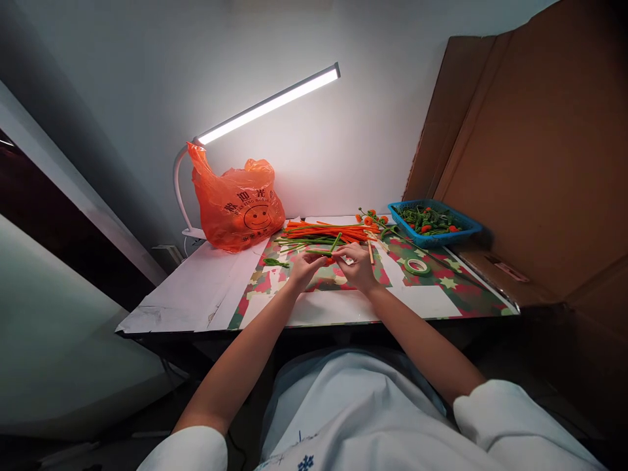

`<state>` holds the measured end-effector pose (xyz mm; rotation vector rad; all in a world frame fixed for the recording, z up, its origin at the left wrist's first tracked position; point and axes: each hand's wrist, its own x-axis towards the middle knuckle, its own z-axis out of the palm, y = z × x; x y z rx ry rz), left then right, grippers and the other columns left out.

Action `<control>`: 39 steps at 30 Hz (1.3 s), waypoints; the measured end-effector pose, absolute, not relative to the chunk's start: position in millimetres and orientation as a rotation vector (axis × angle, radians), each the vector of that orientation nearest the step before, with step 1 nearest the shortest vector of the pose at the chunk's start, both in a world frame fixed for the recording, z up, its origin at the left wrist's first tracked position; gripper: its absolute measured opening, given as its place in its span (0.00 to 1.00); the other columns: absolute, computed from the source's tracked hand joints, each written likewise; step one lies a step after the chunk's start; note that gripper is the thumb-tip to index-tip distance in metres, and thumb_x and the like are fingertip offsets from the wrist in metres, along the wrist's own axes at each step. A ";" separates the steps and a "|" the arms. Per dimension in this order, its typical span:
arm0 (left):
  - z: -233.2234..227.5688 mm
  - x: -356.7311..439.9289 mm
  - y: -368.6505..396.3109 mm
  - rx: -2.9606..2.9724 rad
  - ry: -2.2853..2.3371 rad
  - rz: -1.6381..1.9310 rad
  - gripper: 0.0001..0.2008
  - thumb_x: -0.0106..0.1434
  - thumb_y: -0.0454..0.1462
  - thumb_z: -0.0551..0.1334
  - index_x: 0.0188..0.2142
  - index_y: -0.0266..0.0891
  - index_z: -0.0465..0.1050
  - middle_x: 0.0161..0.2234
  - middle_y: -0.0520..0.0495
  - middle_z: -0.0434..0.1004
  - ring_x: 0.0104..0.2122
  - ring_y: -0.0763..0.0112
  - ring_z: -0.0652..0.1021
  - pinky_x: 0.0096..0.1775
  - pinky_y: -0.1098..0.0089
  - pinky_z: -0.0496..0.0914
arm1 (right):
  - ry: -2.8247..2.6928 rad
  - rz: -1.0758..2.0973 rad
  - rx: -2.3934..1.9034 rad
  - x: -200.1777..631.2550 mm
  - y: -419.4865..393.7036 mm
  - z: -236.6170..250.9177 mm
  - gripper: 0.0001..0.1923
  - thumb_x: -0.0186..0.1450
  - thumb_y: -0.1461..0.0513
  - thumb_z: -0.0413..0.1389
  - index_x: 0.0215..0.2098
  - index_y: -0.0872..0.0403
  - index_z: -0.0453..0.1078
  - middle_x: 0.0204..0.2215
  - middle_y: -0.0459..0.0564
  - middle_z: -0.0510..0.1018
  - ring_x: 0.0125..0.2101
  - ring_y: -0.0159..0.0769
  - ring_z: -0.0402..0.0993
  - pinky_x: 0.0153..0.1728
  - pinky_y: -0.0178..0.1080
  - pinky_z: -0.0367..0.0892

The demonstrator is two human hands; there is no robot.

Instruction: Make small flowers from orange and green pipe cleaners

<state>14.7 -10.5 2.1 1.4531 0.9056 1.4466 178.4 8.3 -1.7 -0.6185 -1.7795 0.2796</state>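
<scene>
My left hand (305, 267) and my right hand (356, 261) meet over the middle of the table. Together they pinch a small orange piece (332, 260) with a green pipe cleaner (335, 243) rising from it toward the back. Just behind my hands lies a pile of orange and green pipe cleaners (328, 232). A wooden stick (371, 252) lies beside my right hand. One loose green piece (275, 262) rests left of my left hand.
A roll of green tape (417, 265) lies right of my hands. A blue basket (434, 222) of green and orange pieces stands at the back right, finished orange flowers (373, 218) beside it. An orange plastic bag (235, 204) and a desk lamp (267, 103) stand at the back left. Cardboard (530, 150) walls the right side.
</scene>
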 end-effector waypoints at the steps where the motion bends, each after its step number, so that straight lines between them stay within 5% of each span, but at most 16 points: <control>1: 2.3 14.9 -11.1 1.468 0.915 1.452 0.15 0.50 0.43 0.69 0.34 0.35 0.79 0.29 0.45 0.81 0.30 0.66 0.79 0.35 0.66 0.74 | -1.796 0.275 -0.618 178.5 8.9 -1.9 0.08 0.61 0.67 0.56 0.30 0.49 0.76 0.29 0.49 0.79 0.35 0.41 0.72 0.38 0.46 0.67; 7: 2.3 15.9 -11.3 1.568 1.002 1.483 0.18 0.54 0.50 0.67 0.32 0.36 0.78 0.26 0.46 0.79 0.27 0.67 0.79 0.34 0.66 0.75 | -1.884 0.270 -0.626 178.3 10.4 -2.8 0.09 0.63 0.66 0.54 0.31 0.49 0.76 0.30 0.50 0.78 0.36 0.42 0.69 0.39 0.46 0.66; 23: 1.8 16.6 -10.7 1.667 0.995 1.649 0.13 0.54 0.45 0.67 0.33 0.37 0.78 0.36 0.44 0.79 0.36 0.66 0.78 0.37 0.67 0.77 | -1.735 0.381 -0.723 173.1 6.1 -1.4 0.10 0.62 0.55 0.58 0.28 0.51 0.75 0.28 0.50 0.77 0.32 0.40 0.70 0.34 0.44 0.66; 31: -1.4 17.8 -9.7 1.402 0.978 1.618 0.21 0.50 0.44 0.71 0.42 0.38 0.76 0.39 0.45 0.79 0.39 0.65 0.79 0.42 0.64 0.75 | -1.739 0.348 -0.673 169.3 6.5 -4.1 0.08 0.65 0.59 0.54 0.30 0.51 0.73 0.30 0.50 0.75 0.33 0.39 0.71 0.35 0.42 0.68; 39: -6.1 15.6 -3.5 1.151 0.868 1.439 0.24 0.44 0.45 0.74 0.39 0.36 0.77 0.37 0.45 0.80 0.39 0.64 0.80 0.47 0.60 0.74 | -1.864 0.173 -0.664 169.7 8.3 -6.6 0.09 0.68 0.63 0.49 0.34 0.50 0.72 0.34 0.51 0.74 0.37 0.39 0.70 0.39 0.41 0.66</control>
